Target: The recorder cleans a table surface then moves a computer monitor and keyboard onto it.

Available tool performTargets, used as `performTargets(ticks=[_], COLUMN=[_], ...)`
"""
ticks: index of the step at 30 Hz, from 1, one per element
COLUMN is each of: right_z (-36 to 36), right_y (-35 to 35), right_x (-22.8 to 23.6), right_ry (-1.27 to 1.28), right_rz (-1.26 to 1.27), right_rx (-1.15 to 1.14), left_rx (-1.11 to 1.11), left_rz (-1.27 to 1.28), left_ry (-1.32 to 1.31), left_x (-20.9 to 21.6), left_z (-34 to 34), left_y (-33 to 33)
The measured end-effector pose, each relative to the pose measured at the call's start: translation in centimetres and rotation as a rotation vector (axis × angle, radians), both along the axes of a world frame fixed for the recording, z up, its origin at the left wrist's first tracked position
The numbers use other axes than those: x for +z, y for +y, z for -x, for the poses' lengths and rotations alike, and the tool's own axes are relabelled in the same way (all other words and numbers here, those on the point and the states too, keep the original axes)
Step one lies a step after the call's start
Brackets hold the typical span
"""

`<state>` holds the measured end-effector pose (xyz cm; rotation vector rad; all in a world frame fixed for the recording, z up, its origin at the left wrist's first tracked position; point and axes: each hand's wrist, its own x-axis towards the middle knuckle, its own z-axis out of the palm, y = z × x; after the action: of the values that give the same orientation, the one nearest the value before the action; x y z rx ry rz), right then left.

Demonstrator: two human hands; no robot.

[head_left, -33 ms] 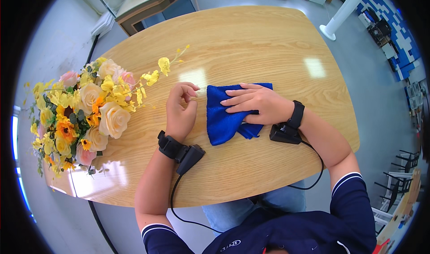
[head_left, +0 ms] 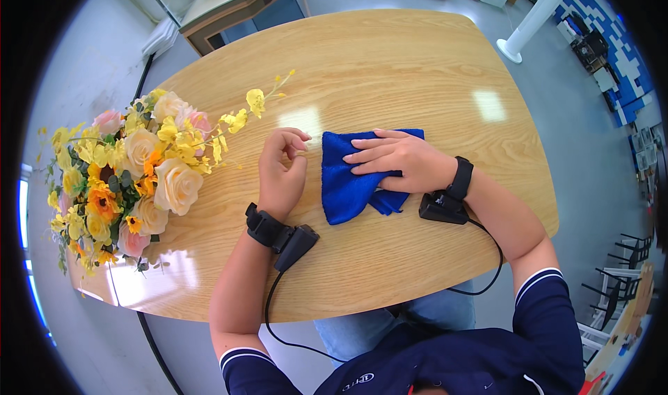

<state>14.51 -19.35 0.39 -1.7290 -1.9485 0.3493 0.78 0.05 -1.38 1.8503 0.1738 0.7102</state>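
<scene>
A blue cloth lies on the wooden table in front of me, with one edge folded and bunched near its lower right. My right hand rests palm down on the cloth, fingers stretched out toward the left and gripping nothing. Part of the cloth is hidden under that palm. Left of the cloth and apart from it, my left hand rests on the tabletop, loosely curled. A gap shows between its thumb and fingertips, and it is empty.
A large arrangement of yellow, cream and pink flowers covers the table's left end, one spray reaching toward my left hand. Black devices are strapped to both wrists, with cables running toward me. A white post stands beyond the table.
</scene>
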Motion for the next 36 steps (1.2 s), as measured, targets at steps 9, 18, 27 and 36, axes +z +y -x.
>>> performTargets(ticks=[9, 18, 27, 36], right_z=[-0.7, -1.5, -1.5, -1.5], right_y=[0.1, 0.0, 0.1, 0.1], right_x=[-0.3, -1.1, -1.1, -1.1], right_ry=[-0.046, -0.139, -0.115, -0.149], right_rz=[-0.022, -0.063, -0.071, -0.073], right_rx=[-0.222, -0.605, -0.599, -0.593], left_rx=[0.005, 0.014, 0.011, -0.036], left_rz=[0.025, 0.025, 0.024, 0.1], left_ry=[0.011, 0.018, 0.024, 0.023], left_x=[0.0, -0.1, -0.2, -0.5], left_z=[0.1, 0.0, 0.0, 0.0], left_y=[0.0, 0.1, 0.1, 0.4])
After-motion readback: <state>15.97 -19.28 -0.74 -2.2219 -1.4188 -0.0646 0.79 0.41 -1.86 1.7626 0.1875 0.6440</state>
